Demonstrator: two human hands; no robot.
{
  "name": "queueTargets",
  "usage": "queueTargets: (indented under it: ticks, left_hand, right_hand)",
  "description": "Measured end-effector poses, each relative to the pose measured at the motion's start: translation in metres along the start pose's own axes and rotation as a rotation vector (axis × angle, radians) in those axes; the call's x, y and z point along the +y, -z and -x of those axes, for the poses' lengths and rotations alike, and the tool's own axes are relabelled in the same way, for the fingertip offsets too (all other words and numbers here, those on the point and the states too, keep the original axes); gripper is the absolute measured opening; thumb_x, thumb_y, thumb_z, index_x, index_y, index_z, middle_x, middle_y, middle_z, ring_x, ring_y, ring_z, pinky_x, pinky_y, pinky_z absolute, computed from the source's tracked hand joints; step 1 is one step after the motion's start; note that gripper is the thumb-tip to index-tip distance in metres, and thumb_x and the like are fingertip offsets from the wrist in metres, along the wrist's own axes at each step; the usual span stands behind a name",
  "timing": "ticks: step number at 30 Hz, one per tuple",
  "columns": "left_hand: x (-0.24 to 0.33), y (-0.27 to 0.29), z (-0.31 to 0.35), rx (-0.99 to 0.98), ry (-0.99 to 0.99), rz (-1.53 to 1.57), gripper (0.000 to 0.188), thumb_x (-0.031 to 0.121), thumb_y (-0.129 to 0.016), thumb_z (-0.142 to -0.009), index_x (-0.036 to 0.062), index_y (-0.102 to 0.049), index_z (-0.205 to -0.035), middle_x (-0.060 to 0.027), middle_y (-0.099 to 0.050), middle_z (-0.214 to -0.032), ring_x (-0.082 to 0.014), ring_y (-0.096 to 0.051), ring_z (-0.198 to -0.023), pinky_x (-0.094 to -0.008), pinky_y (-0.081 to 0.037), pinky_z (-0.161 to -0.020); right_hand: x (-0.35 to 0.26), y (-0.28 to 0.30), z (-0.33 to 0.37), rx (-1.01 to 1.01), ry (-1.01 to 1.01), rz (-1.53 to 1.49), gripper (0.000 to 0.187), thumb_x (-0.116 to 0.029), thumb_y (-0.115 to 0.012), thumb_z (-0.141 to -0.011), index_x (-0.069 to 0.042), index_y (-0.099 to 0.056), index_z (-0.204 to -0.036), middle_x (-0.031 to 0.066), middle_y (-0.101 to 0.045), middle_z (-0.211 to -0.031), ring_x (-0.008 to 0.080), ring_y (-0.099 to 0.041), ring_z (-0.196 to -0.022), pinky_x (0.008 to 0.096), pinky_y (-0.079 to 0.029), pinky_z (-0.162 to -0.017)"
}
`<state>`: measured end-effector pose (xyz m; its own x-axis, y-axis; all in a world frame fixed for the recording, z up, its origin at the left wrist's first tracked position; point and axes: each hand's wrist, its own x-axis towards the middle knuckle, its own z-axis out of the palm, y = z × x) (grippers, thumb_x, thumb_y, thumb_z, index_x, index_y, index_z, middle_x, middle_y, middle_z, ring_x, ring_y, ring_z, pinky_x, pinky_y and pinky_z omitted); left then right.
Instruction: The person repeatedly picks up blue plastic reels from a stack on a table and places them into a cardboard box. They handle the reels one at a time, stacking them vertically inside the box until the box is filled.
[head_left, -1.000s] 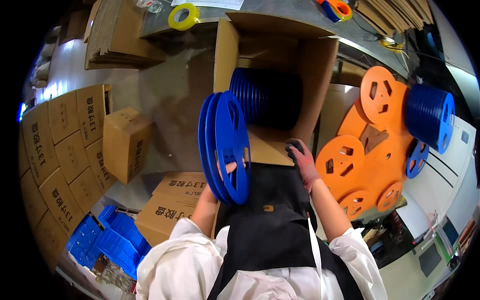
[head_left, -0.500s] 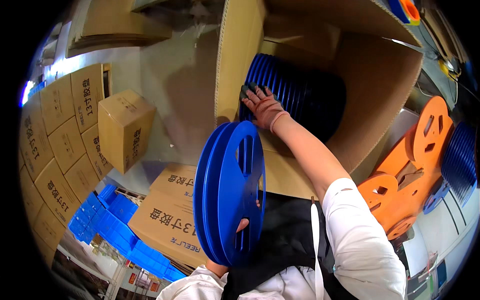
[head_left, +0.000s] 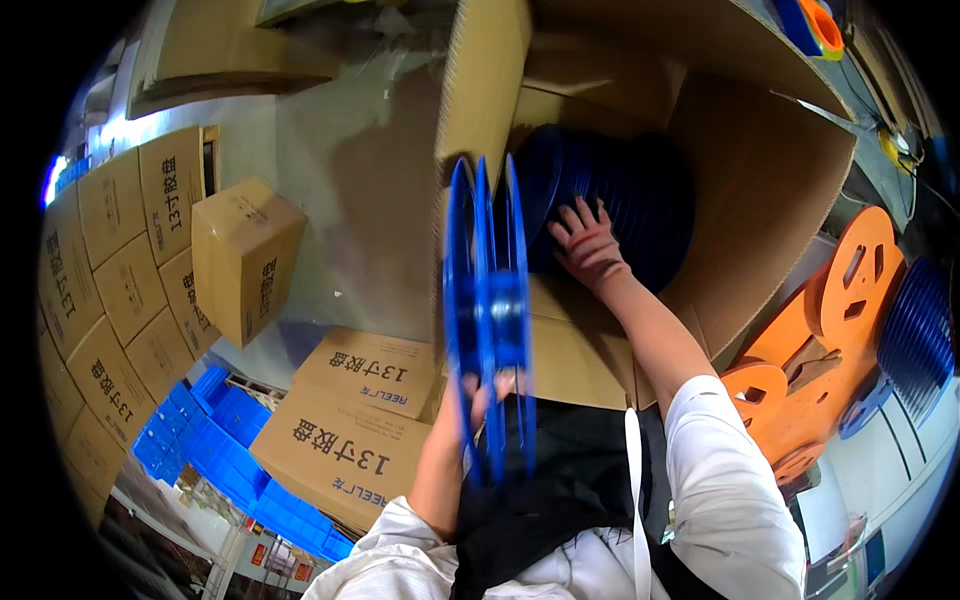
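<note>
Here, at the near edge, a black apron (head_left: 560,450) lies between two white sleeves. The left hand (head_left: 487,397), bare, is closed about the lower part of the blue reels (head_left: 508,310), its fingers seen among the discs. These stand upright and nearly edge-on to the viewer, slightly blurred, in front of the near left part of the open box (head_left: 765,190); whether they touch its wall cannot be told. The right hand (head_left: 588,245), in a reddish glove, reaches inside the box with fingers spread, laid against the row of reels (head_left: 645,195). That row, dark blue, lies on its side within the box, the discs packed close together.

Farther out, to the left, sit two closed cartons (head_left: 345,440), with blue crates (head_left: 215,435) just beyond them. Higher up, a single carton (head_left: 250,260) stands apart from that pair, near a large stack of cartons (head_left: 105,290). On the right side, beyond the box, orange discs (head_left: 805,400) overlap one another, and beside them rests a second set of blue reels (head_left: 915,335). At the upper right, a blue-and-orange tape dispenser (head_left: 812,28) is partly visible; at the upper left, flat cardboard (head_left: 225,60).
</note>
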<state>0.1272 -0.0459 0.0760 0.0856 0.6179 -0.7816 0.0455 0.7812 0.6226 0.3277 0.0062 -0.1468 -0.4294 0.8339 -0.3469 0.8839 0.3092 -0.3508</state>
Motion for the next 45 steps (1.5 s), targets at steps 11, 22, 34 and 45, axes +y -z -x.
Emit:
queueTargets:
  ticks: [11, 22, 34, 45]
  left_hand:
    - [-0.030, -0.017, -0.186, -0.082, 0.071, 0.099, 0.078, 0.010, -0.061, -0.083, 0.0213, -0.023, -0.150, -0.0094, -0.044, -0.139, -0.0240, -0.048, -0.119, -0.0334, -0.040, -0.099]
    - [-0.061, -0.008, -0.234, 0.201, 0.219, -0.121, 0.063, 0.045, -0.044, -0.096, 0.0168, -0.024, -0.148, -0.0101, -0.033, -0.149, -0.0267, -0.032, -0.135, -0.0392, -0.026, -0.110]
    - [-0.102, -0.016, -0.224, 0.483, -0.179, -0.702, 0.066, 0.027, -0.057, -0.090, 0.0049, -0.027, -0.145, -0.0230, -0.035, -0.144, -0.0366, -0.035, -0.132, -0.0403, -0.029, -0.109]
    - [-0.122, -0.022, -0.098, 0.206, -0.100, -0.767, 0.066, 0.015, -0.058, -0.088, 0.0016, -0.027, -0.145, -0.0187, -0.027, -0.150, -0.0301, -0.027, -0.139, -0.0362, -0.021, -0.114]
  right_hand:
    - [0.001, -0.020, 0.010, -0.183, -0.031, -0.008, 0.053, -0.039, -0.048, -0.090, -0.021, -0.039, -0.140, 0.0055, -0.028, -0.151, 0.0332, -0.020, -0.140, 0.0530, -0.011, -0.114]
    - [0.017, 0.031, 0.038, 0.245, -0.421, -0.222, 0.068, -0.040, -0.067, -0.077, -0.016, -0.044, -0.137, 0.0155, -0.033, -0.146, 0.0420, -0.031, -0.132, 0.0562, -0.016, -0.111]
    - [-0.001, -0.021, 0.094, -0.198, -0.643, -0.182, 0.086, -0.054, -0.058, -0.081, -0.008, -0.025, -0.146, 0.0220, -0.025, -0.149, 0.0409, -0.022, -0.137, 0.0508, -0.013, -0.113]
    - [0.000, 0.143, 0.226, 0.440, -0.189, -0.690, 0.064, -0.028, -0.070, -0.076, -0.004, -0.047, -0.130, 0.0232, -0.046, -0.133, 0.0414, -0.041, -0.125, 0.0473, -0.032, -0.107]
